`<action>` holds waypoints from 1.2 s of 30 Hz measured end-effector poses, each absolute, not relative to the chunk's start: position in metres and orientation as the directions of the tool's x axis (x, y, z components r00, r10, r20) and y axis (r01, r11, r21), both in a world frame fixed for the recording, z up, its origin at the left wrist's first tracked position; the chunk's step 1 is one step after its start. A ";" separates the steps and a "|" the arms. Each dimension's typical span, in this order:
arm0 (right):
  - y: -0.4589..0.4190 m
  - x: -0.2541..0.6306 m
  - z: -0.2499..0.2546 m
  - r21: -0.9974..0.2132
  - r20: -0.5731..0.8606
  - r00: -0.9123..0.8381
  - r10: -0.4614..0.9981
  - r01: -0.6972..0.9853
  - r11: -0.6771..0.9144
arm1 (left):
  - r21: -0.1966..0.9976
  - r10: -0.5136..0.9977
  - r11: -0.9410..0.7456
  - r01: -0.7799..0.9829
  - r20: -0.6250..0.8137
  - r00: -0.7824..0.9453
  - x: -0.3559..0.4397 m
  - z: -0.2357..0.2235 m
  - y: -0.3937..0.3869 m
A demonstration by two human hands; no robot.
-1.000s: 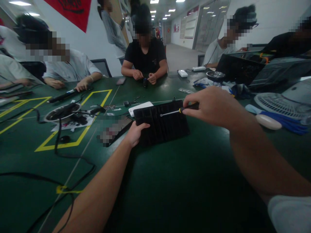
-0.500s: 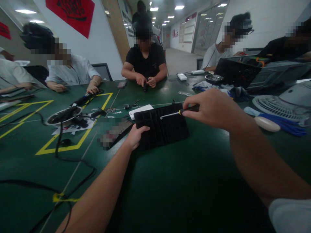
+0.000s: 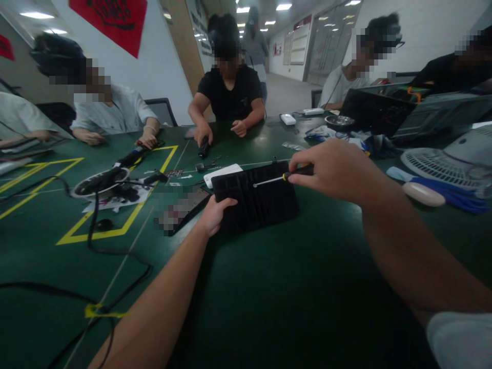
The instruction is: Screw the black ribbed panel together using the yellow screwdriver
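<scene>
Now the bare left hand [image 3: 213, 215] gripped the left edge of a black, ribbed rectangular panel [image 3: 265, 207] between the hands, thumb over its face. Apart from it, the bare right hand [image 3: 332, 171], knuckles raised, pinched a black-and-yellow-handled metal screwdriver [image 3: 271, 180], shaft pointing toward the left hand.

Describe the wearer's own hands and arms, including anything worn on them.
The left hand and right hand are ungloved, with no ring, watch or bracelet to be seen. Both forearms are bare, with no visible markings. By the right arm, at the lower right, a pale, whitish-grey sleeve of plain cloth shows; no sleeve shows on the left.
</scene>
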State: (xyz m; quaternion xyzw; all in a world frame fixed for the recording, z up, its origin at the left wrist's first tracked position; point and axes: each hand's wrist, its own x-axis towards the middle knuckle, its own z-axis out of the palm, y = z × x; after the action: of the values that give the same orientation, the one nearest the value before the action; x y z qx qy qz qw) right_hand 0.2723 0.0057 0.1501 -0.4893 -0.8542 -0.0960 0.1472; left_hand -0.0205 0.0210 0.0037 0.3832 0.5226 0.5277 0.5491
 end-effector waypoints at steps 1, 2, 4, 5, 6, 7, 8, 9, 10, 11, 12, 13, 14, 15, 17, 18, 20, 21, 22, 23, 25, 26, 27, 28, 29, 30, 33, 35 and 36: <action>0.006 0.272 0.150 0.021 0.339 -0.478 0.810 0.865 0.501 | 0.972 0.979 0.153 -0.181 -0.174 -0.102 -0.020 0.004 0.021; 0.006 0.272 0.150 0.021 0.338 -0.479 0.810 0.864 0.503 | 0.971 0.979 0.156 -0.181 -0.176 -0.103 -0.020 0.004 0.021; 0.005 0.272 0.149 0.016 0.354 -0.480 0.803 0.862 0.507 | 0.972 0.979 0.154 -0.179 -0.175 -0.103 -0.020 0.005 0.020; 0.004 0.272 0.149 0.014 0.362 -0.482 0.798 0.859 0.512 | 0.972 0.980 0.153 -0.180 -0.173 -0.102 -0.020 0.005 0.020; 0.004 0.272 0.149 0.011 0.365 -0.487 0.793 0.854 0.520 | 0.972 0.980 0.152 -0.181 -0.172 -0.101 -0.020 0.005 0.020; 0.004 0.271 0.149 0.008 0.363 -0.494 0.790 0.849 0.528 | 0.972 0.980 0.151 -0.181 -0.171 -0.100 -0.020 0.005 0.019; 0.003 0.271 0.149 0.001 0.356 -0.503 0.788 0.843 0.538 | 0.972 0.980 0.151 -0.181 -0.171 -0.101 -0.020 0.006 0.019; 0.003 0.271 0.149 -0.007 0.350 -0.511 0.785 0.836 0.548 | 0.972 0.980 0.150 -0.179 -0.170 -0.103 -0.020 0.006 0.019; 0.003 0.272 0.150 -0.016 0.349 -0.516 0.782 0.831 0.556 | 0.973 0.980 0.150 -0.177 -0.170 -0.103 -0.020 0.006 0.019; 0.003 0.272 0.151 -0.025 0.353 -0.517 0.780 0.828 0.560 | 0.973 0.980 0.150 -0.175 -0.170 -0.103 -0.020 0.006 0.019; 0.003 0.273 0.151 -0.034 0.358 -0.514 0.779 0.827 0.561 | 0.973 0.980 0.150 -0.173 -0.170 -0.102 -0.020 0.005 0.020; 0.003 0.273 0.152 -0.042 0.363 -0.511 0.779 0.827 0.561 | 0.973 0.980 0.151 -0.173 -0.170 -0.100 -0.020 0.005 0.020; 0.003 0.274 0.153 -0.050 0.363 -0.508 0.781 0.826 0.561 | 0.974 0.981 0.150 -0.172 -0.169 -0.100 -0.020 0.005 0.020; 0.004 0.275 0.153 -0.057 0.361 -0.507 0.783 0.826 0.561 | 0.974 0.981 0.149 -0.171 -0.168 -0.101 -0.020 0.005 0.020; 0.006 0.277 0.154 -0.066 0.355 -0.512 0.782 0.821 0.567 | 0.975 0.981 0.145 -0.169 -0.164 -0.106 -0.021 0.004 0.021; 0.007 0.278 0.154 -0.063 0.357 -0.514 0.780 0.820 0.569 | 0.975 0.981 0.144 -0.170 -0.163 -0.107 -0.021 0.004 0.021; 0.009 0.279 0.153 -0.048 0.369 -0.514 0.774 0.821 0.569 | 0.974 0.981 0.141 -0.175 -0.161 -0.104 -0.021 0.003 0.021; 0.011 0.279 0.153 -0.039 0.371 -0.517 0.771 0.821 0.570 | 0.974 0.982 0.142 -0.177 -0.161 -0.100 -0.021 0.003 0.021; 0.012 0.279 0.153 -0.031 0.366 -0.525 0.768 0.818 0.574 | 0.974 0.982 0.142 -0.178 -0.161 -0.096 -0.021 0.003 0.021; 0.013 0.280 0.153 -0.026 0.356 -0.536 0.766 0.813 0.581 | 0.973 0.983 0.143 -0.179 -0.161 -0.093 -0.021 0.002 0.021; 0.015 0.280 0.153 -0.023 0.333 -0.559 0.760 0.801 0.599 | 0.973 0.983 0.145 -0.180 -0.163 -0.089 -0.022 0.002 0.021; 0.015 0.280 0.153 -0.022 0.327 -0.568 0.755 0.795 0.607 | 0.973 0.983 0.145 -0.180 -0.162 -0.087 -0.022 0.002 0.021; 0.015 0.280 0.153 -0.023 0.328 -0.573 0.751 0.790 0.613 | 0.973 0.983 0.143 -0.180 -0.161 -0.089 -0.022 0.002 0.021; 0.015 0.280 0.153 -0.025 0.336 -0.575 0.746 0.786 0.617 | 0.974 0.983 0.142 -0.179 -0.160 -0.093 -0.021 0.003 0.020; 0.015 0.280 0.153 -0.026 0.347 -0.576 0.740 0.783 0.621 | 0.974 0.982 0.142 -0.177 -0.161 -0.098 -0.021 0.003 0.020; 0.014 0.280 0.153 -0.028 0.360 -0.575 0.735 0.781 0.625 | 0.974 0.981 0.145 -0.176 -0.164 -0.103 -0.021 0.004 0.020; 0.012 0.279 0.153 -0.021 0.388 -0.580 0.716 0.771 0.636 | 0.971 0.979 0.159 -0.178 -0.178 -0.097 -0.021 0.005 0.019; 0.011 0.278 0.152 0.001 0.393 -0.591 0.704 0.766 0.643 | 0.971 0.980 0.157 -0.181 -0.176 -0.092 -0.022 0.005 0.019; 0.011 0.278 0.152 0.015 0.391 -0.597 0.700 0.765 0.644 | 0.971 0.981 0.154 -0.181 -0.172 -0.090 -0.022 0.005 0.020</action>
State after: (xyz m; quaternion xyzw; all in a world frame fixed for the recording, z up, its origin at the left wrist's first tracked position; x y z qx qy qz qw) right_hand 0.2779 0.0107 0.1521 -0.4119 -0.8891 -0.0909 0.1779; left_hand -0.0219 0.0196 0.0049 0.3849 0.5197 0.5244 0.5539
